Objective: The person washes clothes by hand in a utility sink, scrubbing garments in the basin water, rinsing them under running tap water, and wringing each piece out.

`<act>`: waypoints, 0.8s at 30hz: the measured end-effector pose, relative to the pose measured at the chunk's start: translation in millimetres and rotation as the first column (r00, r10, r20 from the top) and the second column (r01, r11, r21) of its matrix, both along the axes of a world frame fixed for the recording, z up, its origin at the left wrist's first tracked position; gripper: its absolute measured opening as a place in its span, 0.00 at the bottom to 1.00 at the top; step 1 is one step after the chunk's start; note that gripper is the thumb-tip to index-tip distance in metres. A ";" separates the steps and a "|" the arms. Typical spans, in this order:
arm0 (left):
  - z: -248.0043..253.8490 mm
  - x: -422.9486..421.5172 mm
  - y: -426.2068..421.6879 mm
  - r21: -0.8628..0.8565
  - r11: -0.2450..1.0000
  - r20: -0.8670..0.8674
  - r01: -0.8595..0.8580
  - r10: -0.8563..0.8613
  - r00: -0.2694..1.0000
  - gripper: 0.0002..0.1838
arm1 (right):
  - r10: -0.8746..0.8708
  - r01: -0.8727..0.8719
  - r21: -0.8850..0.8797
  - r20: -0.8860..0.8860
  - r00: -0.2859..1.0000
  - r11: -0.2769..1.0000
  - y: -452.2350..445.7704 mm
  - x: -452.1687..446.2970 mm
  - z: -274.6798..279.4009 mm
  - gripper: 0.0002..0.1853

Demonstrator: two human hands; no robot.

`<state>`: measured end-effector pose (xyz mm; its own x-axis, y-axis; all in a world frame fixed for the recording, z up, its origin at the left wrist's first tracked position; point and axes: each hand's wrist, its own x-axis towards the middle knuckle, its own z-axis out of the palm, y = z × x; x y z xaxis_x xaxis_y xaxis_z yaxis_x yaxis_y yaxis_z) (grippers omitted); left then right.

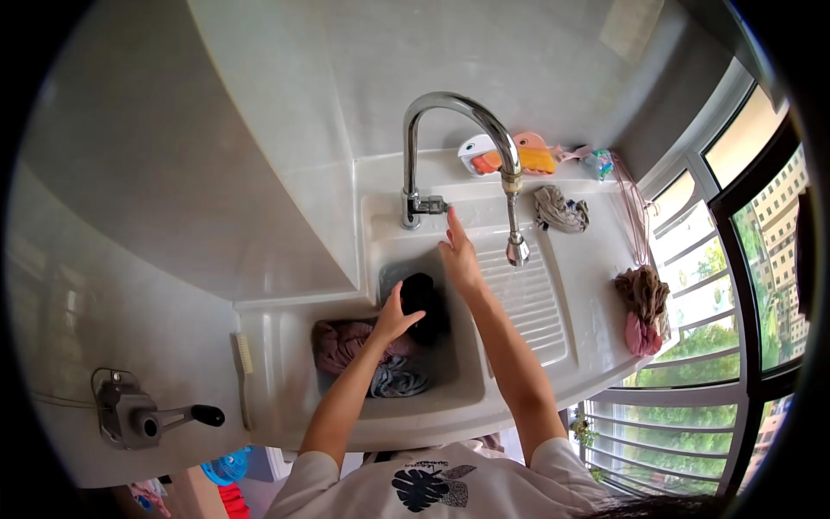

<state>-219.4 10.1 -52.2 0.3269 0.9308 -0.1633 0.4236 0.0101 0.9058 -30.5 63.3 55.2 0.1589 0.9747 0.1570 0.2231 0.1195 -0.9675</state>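
My left hand (396, 318) is over the sink basin (462, 363), with a bunched black cloth (424, 303) between its thumb and fingers. My right hand (459, 256) reaches to the tap's side handle (431, 205); its fingers are stretched out, the thumb is apart, and the fingertips are at the handle's end. Below my left hand, a dusty-pink cloth (341, 346) and a grey-blue cloth (398, 379) lie in the basin. The curved chrome tap (409, 156) rises behind, its spout hanging over the ribbed washboard (527, 298). No stream of water shows at the spout.
A twisted grey cloth (560, 210) lies on the right counter; brown and pink cloths (641, 303) sit at its edge. Fish-shaped holders (506, 156) stand at the back. A brush (244, 355) lies left of the basin. A wall-mounted crank (156, 419) juts out at lower left. Windows line the right.
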 end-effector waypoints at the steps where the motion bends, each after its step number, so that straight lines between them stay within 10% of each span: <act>1: -18.4 -5.8 1.1 -0.005 1.000 0.001 -0.009 0.009 1.000 0.53 | 0.028 -0.032 0.064 0.061 0.998 0.997 -0.3 -1.0 0.3 0.37; 5: -69.2 -32.1 -25.7 0.161 0.986 -0.203 0.034 0.000 0.979 0.48 | 0.085 -0.074 -0.105 0.107 0.991 0.992 -20.6 -14.9 -54.1 0.34; 7: -41.2 -32.4 -34.8 -0.130 0.977 -0.683 0.167 -0.211 0.699 0.37 | 0.164 -0.133 -0.110 0.346 0.924 0.985 -35.8 -36.2 -135.6 0.31; 9: -35.7 -46.0 -42.6 -0.092 0.965 -0.738 0.245 -0.232 0.633 0.30 | 0.309 -0.045 -0.433 0.563 0.766 0.900 -66.1 -63.4 -134.4 0.32; 13: -30.4 -88.0 -53.2 -0.084 0.938 -0.886 0.336 -0.225 0.406 0.18 | 0.208 -0.044 -0.227 0.780 0.591 0.973 -95.2 -94.3 -159.1 0.32; 18: -38.8 -89.0 -56.0 -0.234 0.905 -0.931 0.356 -0.314 0.187 0.13 | 0.612 -0.456 -0.529 0.789 0.047 0.716 -88.2 -66.5 -147.3 0.33; 22: -93.9 -82.9 -64.1 0.296 0.762 -0.940 0.575 0.125 0.318 0.13 | 0.472 -0.265 -0.399 0.814 0.338 0.878 -81.7 -72.4 -169.1 0.40; 24: -75.4 -79.2 -59.7 0.121 0.846 -0.927 0.519 -0.090 0.364 0.16 | 0.523 -0.216 -0.478 0.739 0.425 0.851 -80.7 -85.0 -182.6 0.41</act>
